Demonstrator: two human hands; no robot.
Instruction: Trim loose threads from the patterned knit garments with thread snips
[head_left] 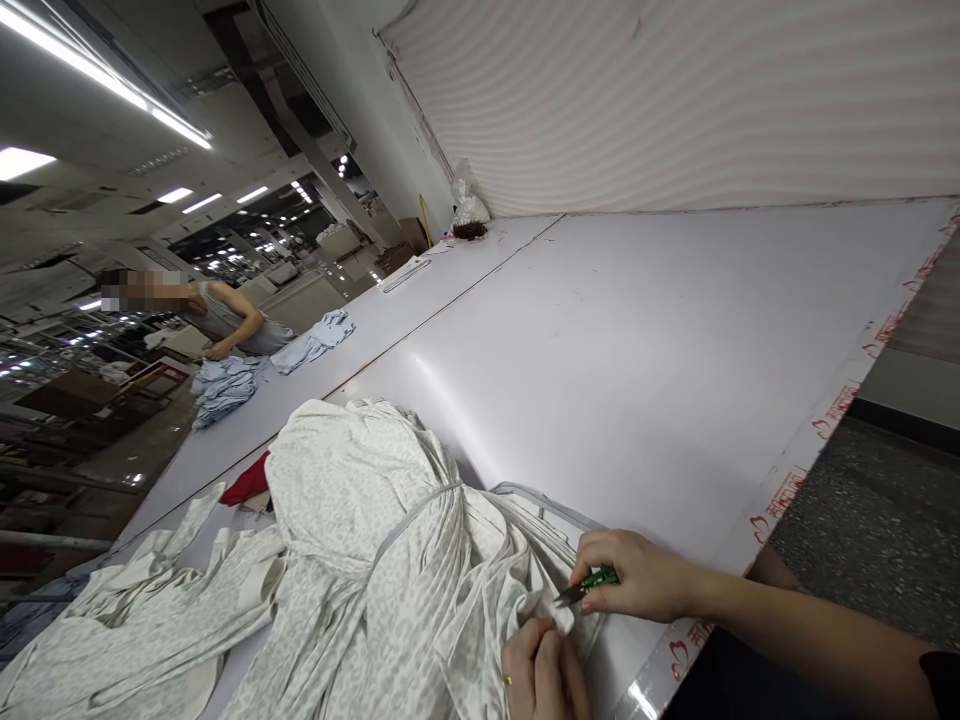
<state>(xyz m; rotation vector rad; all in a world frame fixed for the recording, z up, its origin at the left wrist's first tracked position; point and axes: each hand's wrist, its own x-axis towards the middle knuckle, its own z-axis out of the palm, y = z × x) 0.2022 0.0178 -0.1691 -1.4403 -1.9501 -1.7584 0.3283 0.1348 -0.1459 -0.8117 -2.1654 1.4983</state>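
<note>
A big bundle of pale leopard-print fabric (337, 490), tied around with a grey strip (412, 518), lies on the white table. Down at its near right end, my left hand (544, 672) pinches a fold of the cloth, its fingers closed. My right hand (630, 575) is closed around small green-handled thread snips (598, 578). The dark blades point left and meet the cloth just above my left fingers; whether they touch a thread is too small to tell.
More leopard-print pieces (150, 625) lie at left, near a red cloth (246, 482). A co-worker (232, 315) stands across the table by light blue garments (225, 388). A clear plastic bag (470, 208) sits at the far end. Red-printed tape (832, 410) lines the table's right edge.
</note>
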